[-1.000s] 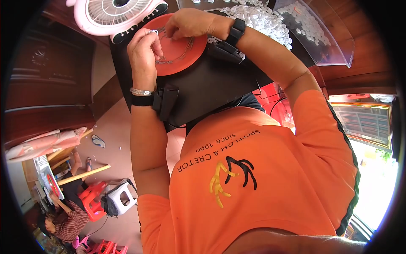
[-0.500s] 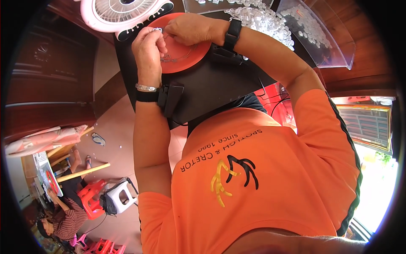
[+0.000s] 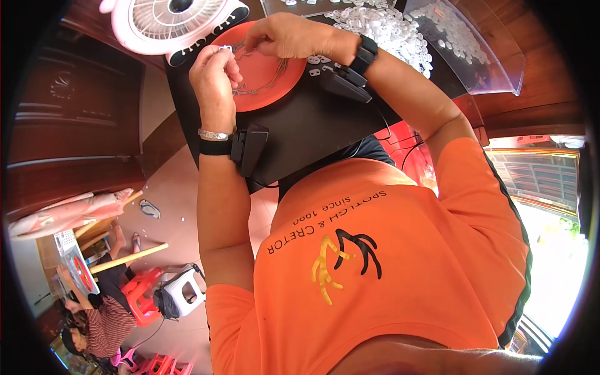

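My left hand (image 3: pixel 214 78) is pinched round a small white plastic piece (image 3: pixel 226 48), whose tip shows above the fingertips at the left rim of a round red plate (image 3: pixel 255 70). Over the plate's far side, my right hand (image 3: pixel 290 39) has its thumb and fingers pinched together. What they hold, if anything, is too small to make out. Thin greyish, wire-like bits (image 3: pixel 273 80) lie in a loose ring on the plate. A few white plastic pieces (image 3: pixel 315 72) lie by the plate's right edge, below my right wrist.
A big heap of small white plastic pieces (image 3: pixel 390 40) lies at the far right of the black table (image 3: pixel 300 134). Beside it stands a clear plastic bin (image 3: pixel 494 72) with more pieces. A white-and-pink fan (image 3: pixel 172 22) stands far left. Another person (image 3: pixel 103 325) sits at lower left.
My right hand has drawn slightly up and away from the left one, opening a small gap between them. The left hand has shifted slightly left, still pinching the white piece.
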The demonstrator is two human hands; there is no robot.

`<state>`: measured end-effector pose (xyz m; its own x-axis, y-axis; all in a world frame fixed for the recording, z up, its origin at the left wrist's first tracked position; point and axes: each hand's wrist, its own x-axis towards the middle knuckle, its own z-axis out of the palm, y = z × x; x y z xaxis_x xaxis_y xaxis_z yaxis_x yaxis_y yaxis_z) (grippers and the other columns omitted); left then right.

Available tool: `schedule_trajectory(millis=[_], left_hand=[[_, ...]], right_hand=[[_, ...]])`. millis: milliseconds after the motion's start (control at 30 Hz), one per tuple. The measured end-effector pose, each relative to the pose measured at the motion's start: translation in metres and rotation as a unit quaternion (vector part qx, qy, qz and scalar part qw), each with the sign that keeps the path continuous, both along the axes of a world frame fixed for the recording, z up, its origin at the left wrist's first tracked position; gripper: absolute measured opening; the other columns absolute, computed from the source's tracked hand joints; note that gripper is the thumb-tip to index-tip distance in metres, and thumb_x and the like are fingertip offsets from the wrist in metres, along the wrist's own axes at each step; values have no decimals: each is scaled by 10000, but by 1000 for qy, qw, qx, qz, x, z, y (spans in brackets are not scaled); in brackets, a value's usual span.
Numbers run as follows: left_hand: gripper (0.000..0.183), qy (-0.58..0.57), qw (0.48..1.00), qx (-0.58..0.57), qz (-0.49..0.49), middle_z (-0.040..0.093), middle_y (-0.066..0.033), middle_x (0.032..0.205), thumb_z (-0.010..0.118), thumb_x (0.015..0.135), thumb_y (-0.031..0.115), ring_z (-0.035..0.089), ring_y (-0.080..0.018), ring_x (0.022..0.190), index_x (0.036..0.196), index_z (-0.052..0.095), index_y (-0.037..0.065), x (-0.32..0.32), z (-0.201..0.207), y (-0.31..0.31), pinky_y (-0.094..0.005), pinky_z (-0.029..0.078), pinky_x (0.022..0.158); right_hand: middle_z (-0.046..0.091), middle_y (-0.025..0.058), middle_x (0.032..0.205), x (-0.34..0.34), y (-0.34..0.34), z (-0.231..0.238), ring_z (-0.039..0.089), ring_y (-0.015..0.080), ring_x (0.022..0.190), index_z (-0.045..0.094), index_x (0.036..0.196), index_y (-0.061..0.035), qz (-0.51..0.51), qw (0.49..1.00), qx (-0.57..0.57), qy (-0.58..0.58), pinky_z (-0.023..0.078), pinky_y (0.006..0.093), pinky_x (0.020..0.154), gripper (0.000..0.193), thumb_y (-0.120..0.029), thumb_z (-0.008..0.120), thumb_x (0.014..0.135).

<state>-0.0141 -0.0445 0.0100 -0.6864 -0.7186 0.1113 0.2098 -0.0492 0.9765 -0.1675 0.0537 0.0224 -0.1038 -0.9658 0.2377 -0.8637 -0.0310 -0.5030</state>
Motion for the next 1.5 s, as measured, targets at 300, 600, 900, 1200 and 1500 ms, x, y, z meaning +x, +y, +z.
schedule_trajectory(millis=[300, 600, 900, 1200, 1500], left_hand=[[138, -48, 998, -33, -30, 531, -22, 626, 510, 878, 141, 495, -100, 525, 794, 543, 36, 0, -2, 0, -209, 359, 481], [124, -50, 997, -29, -43, 547, -32, 641, 524, 855, 126, 506, -104, 525, 787, 557, 28, 0, -1, 3, -215, 372, 490], [110, -74, 995, -29, -61, 613, -67, 764, 550, 821, 118, 566, -112, 627, 791, 587, 18, -2, 0, 7, -217, 401, 518], [110, -105, 984, -60, -132, 581, -22, 733, 566, 818, 119, 539, -89, 616, 775, 593, 22, -1, 1, 7, -208, 398, 538], [101, -86, 987, -82, -107, 585, -19, 734, 577, 823, 112, 536, -81, 620, 795, 606, 19, -3, -5, 5, -212, 404, 541]], right_hand=[[672, 120, 889, 2, 6, -16, 637, 201, 831, 641, 982, -13, -17, 990, -29, -134, 488, 298, 777, 208, -148, 599, 829], [661, 116, 898, 0, 3, -22, 622, 214, 840, 619, 1002, -10, -33, 989, -42, -140, 480, 321, 774, 254, -185, 588, 820], [655, 85, 874, 8, 7, -18, 625, 178, 826, 598, 979, -14, -3, 985, -82, -155, 488, 301, 771, 182, -91, 620, 816], [644, 67, 822, 3, 14, -11, 624, 164, 774, 575, 986, -20, 53, 983, -65, -161, 499, 302, 725, 198, -40, 612, 792], [638, 42, 819, 0, 12, -17, 610, 125, 774, 583, 967, -8, 37, 969, -65, -236, 500, 277, 725, 193, -17, 604, 775]])
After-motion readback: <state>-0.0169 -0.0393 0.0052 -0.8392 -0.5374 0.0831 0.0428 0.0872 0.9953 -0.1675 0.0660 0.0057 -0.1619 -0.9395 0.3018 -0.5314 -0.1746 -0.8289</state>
